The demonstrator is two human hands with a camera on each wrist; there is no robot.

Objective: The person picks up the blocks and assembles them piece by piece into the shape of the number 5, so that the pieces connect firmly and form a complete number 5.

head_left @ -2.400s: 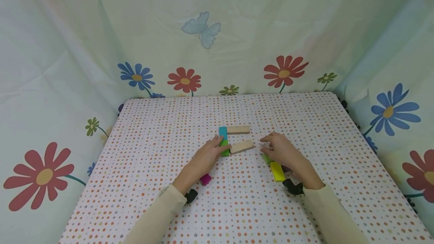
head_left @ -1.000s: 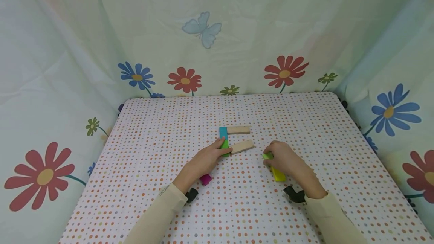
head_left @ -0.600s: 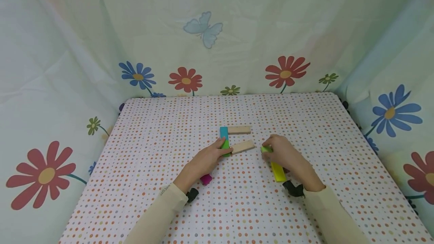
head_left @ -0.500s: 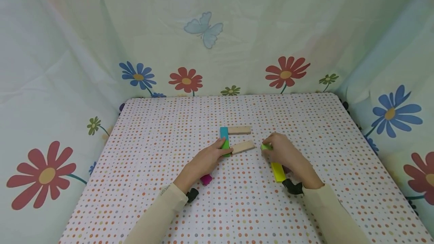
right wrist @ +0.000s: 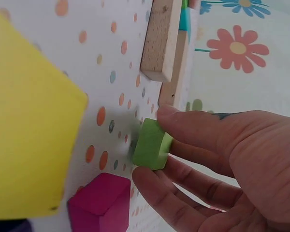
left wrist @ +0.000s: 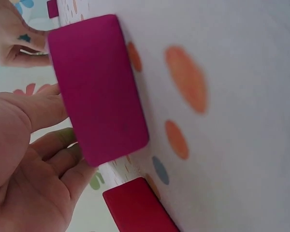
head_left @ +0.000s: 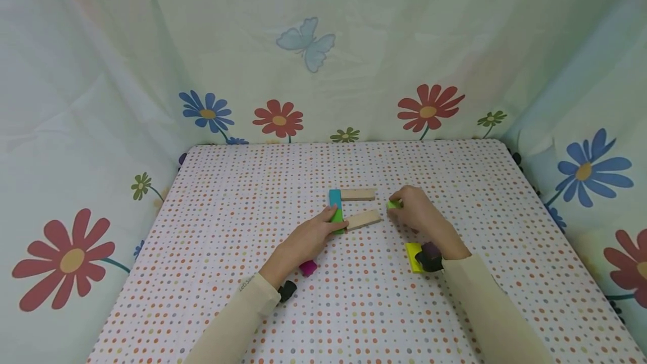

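My left hand (head_left: 305, 240) lies over the lower part of a green block (head_left: 337, 215), its thumb across the top and its fingers at the left side. The green block sits end to end with a blue block (head_left: 335, 196). Two plain wooden blocks extend rightward from this pair: an upper one (head_left: 358, 195) and a slanted lower one (head_left: 363, 219). Between thumb and fingertips, my right hand (head_left: 415, 209) pinches a light green block (right wrist: 152, 145), close over the table. Near the right wrist lies a yellow block (head_left: 413, 256), with a dark purple one (head_left: 431, 250) beside it.
A magenta block (left wrist: 99, 92) and a red block (left wrist: 140, 208) stand near the left wrist, mostly hidden in the head view. Another magenta block (right wrist: 100, 200) stands near the right hand. The dotted tabletop (head_left: 253, 178) meets a floral curtain (head_left: 227, 44) behind.
My right hand took hold of the light green block beside the yellow one and moved it away from me, toward the wooden blocks. My left hand stays nearly still.
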